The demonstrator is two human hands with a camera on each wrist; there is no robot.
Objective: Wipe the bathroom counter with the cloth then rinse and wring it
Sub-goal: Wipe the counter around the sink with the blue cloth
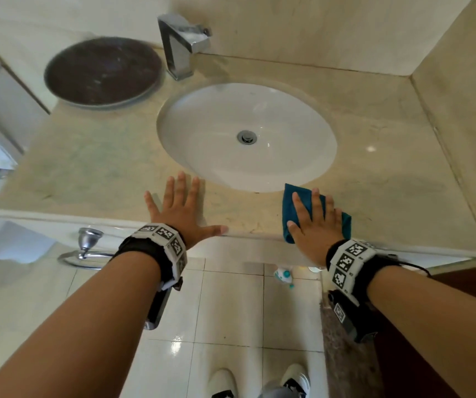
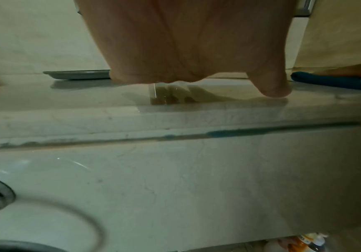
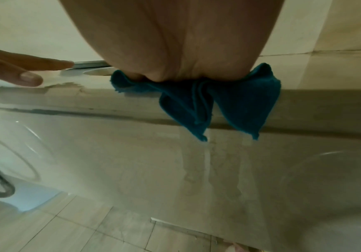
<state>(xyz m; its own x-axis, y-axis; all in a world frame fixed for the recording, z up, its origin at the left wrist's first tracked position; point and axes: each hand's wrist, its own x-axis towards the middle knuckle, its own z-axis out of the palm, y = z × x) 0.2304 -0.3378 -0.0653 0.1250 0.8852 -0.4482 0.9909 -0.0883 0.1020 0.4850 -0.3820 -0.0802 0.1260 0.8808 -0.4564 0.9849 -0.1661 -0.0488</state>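
Note:
A teal cloth (image 1: 290, 201) (image 3: 235, 102) lies on the beige marble counter (image 1: 93, 168) at its front edge, just right of the white oval sink (image 1: 216, 116). My right hand (image 1: 315, 222) presses flat on the cloth with straight fingers, and part of the cloth hangs over the counter's edge. My left hand (image 1: 182, 208) rests flat on the bare counter in front of the sink, fingers spread, holding nothing. The cloth (image 2: 334, 81) shows at the far right in the left wrist view. A chrome faucet (image 1: 182, 44) stands behind the sink.
A dark round dish (image 1: 101, 70) sits at the counter's back left. A chrome towel ring (image 1: 87, 248) hangs below the front edge. Walls close the counter at the back and right. Below are floor tiles (image 1: 225, 311), my white shoes and a small bottle (image 1: 284, 275).

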